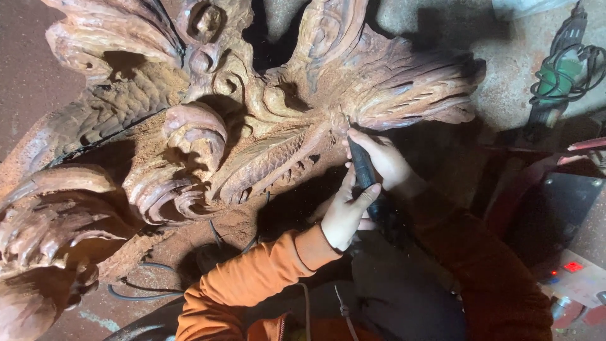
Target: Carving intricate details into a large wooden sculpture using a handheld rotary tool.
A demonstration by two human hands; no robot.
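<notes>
A: State the grip.

B: Both hands close around one dark handheld rotary tool (364,169). The right hand (383,159) wraps the barrel near its tip; the left hand (346,213) clamps the lower barrel, thumb laid along it.

A: Tool position?

B: Tip against the reddish wood carving (252,113), at the base of a feathered wing section. Barrel tilted, tip up and to the left.

A: Surroundings?

B: Orange sleeves (252,278) cover both forearms. A dark cable (142,293) lies on the dusty floor beside the carving. A green power tool (562,72) with coiled cord rests well apart, upper right. A box with a red light (572,267) sits lower right.
</notes>
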